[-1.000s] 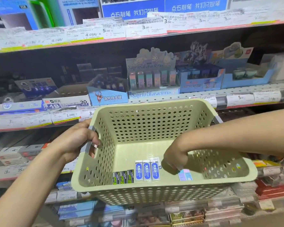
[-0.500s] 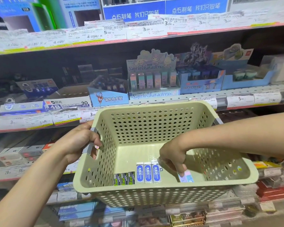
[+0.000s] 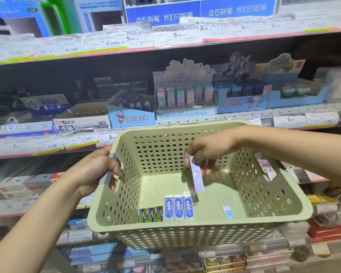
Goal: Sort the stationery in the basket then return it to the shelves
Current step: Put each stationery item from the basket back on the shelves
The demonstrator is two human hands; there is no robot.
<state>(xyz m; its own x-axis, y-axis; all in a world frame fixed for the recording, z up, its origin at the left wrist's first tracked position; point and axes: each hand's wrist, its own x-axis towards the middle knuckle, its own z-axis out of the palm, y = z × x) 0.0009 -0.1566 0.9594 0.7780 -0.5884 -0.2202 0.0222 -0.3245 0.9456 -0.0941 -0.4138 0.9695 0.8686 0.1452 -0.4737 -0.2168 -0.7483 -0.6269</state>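
1. Head view: green perforated basket [image 3: 199, 231] was taken as the landmark for all positions, held in front of the shelves [image 3: 244, 117].
2. Left hand [image 3: 95, 170] gripped the grey handle [image 3: 108, 170] on the basket's left wall, fingers curled round it.
3. Right hand [image 3: 207, 148] hovered above the basket's middle, fingers pinching the top end of a pastel eraser [image 3: 196, 175].
4. Eraser hung below the pinch, long axis near vertical, lower end tilted slightly toward the basket's right wall; clear of the basket floor.
5. On the floor, against the basket's near wall: three blue-label erasers [image 3: 179, 207] side by side, three dark erasers [image 3: 150, 214] just left of them, one small pastel eraser [image 3: 227, 211] apart to their right.
6. Sanrio display box [image 3: 183, 101] stood on the shelf beyond the basket's far rim, holding upright pastel packs.
7. Judgement: right hand was the nearer one to that box; the move likely called for lifting up and over the far rim.
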